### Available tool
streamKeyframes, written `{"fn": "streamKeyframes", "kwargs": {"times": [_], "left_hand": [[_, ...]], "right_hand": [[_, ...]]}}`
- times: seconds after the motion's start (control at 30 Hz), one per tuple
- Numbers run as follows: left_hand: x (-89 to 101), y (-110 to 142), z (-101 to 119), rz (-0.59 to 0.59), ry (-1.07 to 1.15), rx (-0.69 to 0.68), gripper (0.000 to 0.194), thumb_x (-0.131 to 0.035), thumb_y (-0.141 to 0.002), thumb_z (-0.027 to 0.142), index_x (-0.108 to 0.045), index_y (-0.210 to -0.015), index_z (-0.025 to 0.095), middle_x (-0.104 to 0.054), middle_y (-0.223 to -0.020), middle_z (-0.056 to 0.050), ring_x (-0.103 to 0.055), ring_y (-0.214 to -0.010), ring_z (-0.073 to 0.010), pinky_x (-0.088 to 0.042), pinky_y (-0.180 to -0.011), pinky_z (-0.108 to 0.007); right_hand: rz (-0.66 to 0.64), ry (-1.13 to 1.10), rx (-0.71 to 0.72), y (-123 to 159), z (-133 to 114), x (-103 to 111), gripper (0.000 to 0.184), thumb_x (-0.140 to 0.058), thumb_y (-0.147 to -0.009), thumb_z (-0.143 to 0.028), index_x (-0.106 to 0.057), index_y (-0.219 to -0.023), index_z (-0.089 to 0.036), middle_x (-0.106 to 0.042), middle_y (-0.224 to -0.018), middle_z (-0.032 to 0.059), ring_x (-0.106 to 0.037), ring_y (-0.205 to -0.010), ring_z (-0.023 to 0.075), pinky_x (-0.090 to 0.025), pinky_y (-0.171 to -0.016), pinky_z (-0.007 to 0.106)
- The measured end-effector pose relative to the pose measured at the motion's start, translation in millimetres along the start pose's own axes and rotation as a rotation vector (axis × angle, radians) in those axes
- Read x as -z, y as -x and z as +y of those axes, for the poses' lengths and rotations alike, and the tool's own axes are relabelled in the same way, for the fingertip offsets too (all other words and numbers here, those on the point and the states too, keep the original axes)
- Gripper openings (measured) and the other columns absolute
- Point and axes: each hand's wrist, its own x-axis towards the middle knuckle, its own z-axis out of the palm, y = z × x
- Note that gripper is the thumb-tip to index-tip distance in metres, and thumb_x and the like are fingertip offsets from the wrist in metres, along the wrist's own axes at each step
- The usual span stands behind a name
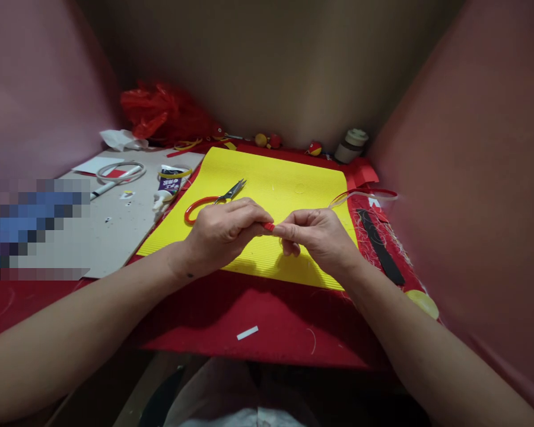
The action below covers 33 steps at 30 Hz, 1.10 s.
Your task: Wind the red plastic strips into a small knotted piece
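Note:
My left hand (225,233) and my right hand (317,235) meet over a yellow corrugated sheet (273,184), fingertips pressed together. Between them they pinch a small red piece (269,226), of which only a tip shows. Both hands are closed in a pinch. Red-handled scissors (213,199) lie on the yellow sheet just behind my left hand. A thin pale strip (360,194) curls off to the right behind my right hand.
Red felt (267,320) covers the table, with a white scrap (247,333) near the front edge. A grey board (115,231) at left bears a glue tube (169,185), a pen and a ring. Red plastic bag (164,114), small balls and a jar (351,146) line the back. A black strip (382,249) lies at right.

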Motion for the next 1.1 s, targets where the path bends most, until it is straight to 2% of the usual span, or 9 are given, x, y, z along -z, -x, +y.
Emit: {"fn": "streamKeyframes", "kwargs": {"times": [0.17,0.3,0.4,0.53,0.6,0.7,0.87,1.1], "left_hand": [[-2.3,4,-4,0.000,-0.173,-0.100,0.012,-0.051,-0.090,0.018,-0.061,-0.084,0.014,-0.069,-0.073,-0.003,-0.064,-0.064,-0.0106,-0.048,-0.054,-0.019],[-1.8,4,-3,-0.007,-0.192,-0.157,0.009,-0.052,-0.088,0.014,-0.061,-0.086,0.013,-0.069,-0.077,-0.005,-0.064,-0.066,-0.0110,-0.047,-0.054,-0.019],[0.1,1,2,0.002,-0.013,-0.008,0.007,-0.057,-0.087,0.016,-0.062,-0.086,0.013,-0.067,-0.075,-0.004,-0.064,-0.067,-0.0102,-0.050,-0.057,-0.019],[1.0,-4,11,-0.008,0.474,0.308,0.008,-0.060,-0.085,0.019,-0.064,-0.087,0.013,-0.064,-0.074,-0.003,-0.062,-0.058,-0.0086,-0.052,-0.051,-0.019],[0.6,-4,13,0.006,0.554,0.352,0.006,-0.060,-0.084,0.017,-0.065,-0.084,0.014,-0.063,-0.071,-0.001,-0.061,-0.056,-0.0082,-0.052,-0.049,-0.018],[0.3,-2,10,-0.009,0.413,0.297,0.005,-0.060,-0.084,0.015,-0.065,-0.082,0.016,-0.063,-0.068,0.000,-0.059,-0.053,-0.0063,-0.050,-0.048,-0.016],[-0.7,1,-1,-0.048,0.008,0.085,0.010,-0.055,-0.088,0.019,-0.063,-0.083,0.017,-0.067,-0.070,-0.001,-0.062,-0.059,-0.0089,-0.048,-0.052,-0.018],[-4.2,4,-3,-0.036,-0.263,-0.127,0.011,-0.051,-0.088,0.016,-0.060,-0.084,0.013,-0.068,-0.073,-0.004,-0.063,-0.062,-0.0112,-0.045,-0.052,-0.020]], "right_hand": [[0.083,0.073,-0.022,2,-4,-5,0.033,-0.077,-0.064,-0.045,-0.064,-0.061,-0.014,-0.056,-0.046,-0.0021,-0.039,-0.041,0.0053,-0.028,-0.042,0.021],[0.105,0.056,0.004,3,-4,-8,0.031,-0.078,-0.063,-0.041,-0.065,-0.061,-0.014,-0.055,-0.045,-0.0032,-0.040,-0.042,0.0050,-0.028,-0.043,0.021],[0.093,0.000,0.031,2,-2,-6,0.028,-0.077,-0.066,-0.039,-0.066,-0.063,-0.014,-0.055,-0.046,-0.0032,-0.040,-0.042,0.0051,-0.028,-0.043,0.021],[-0.009,-0.145,0.057,0,4,-1,0.023,-0.074,-0.071,-0.037,-0.066,-0.066,-0.015,-0.059,-0.052,-0.0020,-0.044,-0.044,0.0059,-0.030,-0.043,0.021],[-0.050,-0.160,0.052,0,5,0,0.022,-0.073,-0.072,-0.036,-0.067,-0.066,-0.016,-0.061,-0.054,-0.0013,-0.048,-0.046,0.0067,-0.033,-0.045,0.021],[-0.033,-0.077,0.034,0,2,1,0.025,-0.073,-0.071,-0.038,-0.067,-0.065,-0.015,-0.060,-0.051,-0.0011,-0.048,-0.046,0.0074,-0.035,-0.046,0.022],[0.081,0.112,-0.009,1,-4,-1,0.035,-0.073,-0.068,-0.046,-0.063,-0.058,-0.014,-0.057,-0.046,-0.0007,-0.040,-0.041,0.0061,-0.029,-0.042,0.023],[0.151,0.103,0.000,4,-4,-10,0.033,-0.077,-0.064,-0.042,-0.062,-0.057,-0.014,-0.051,-0.043,-0.0045,-0.037,-0.041,0.0047,-0.028,-0.042,0.022]]}}
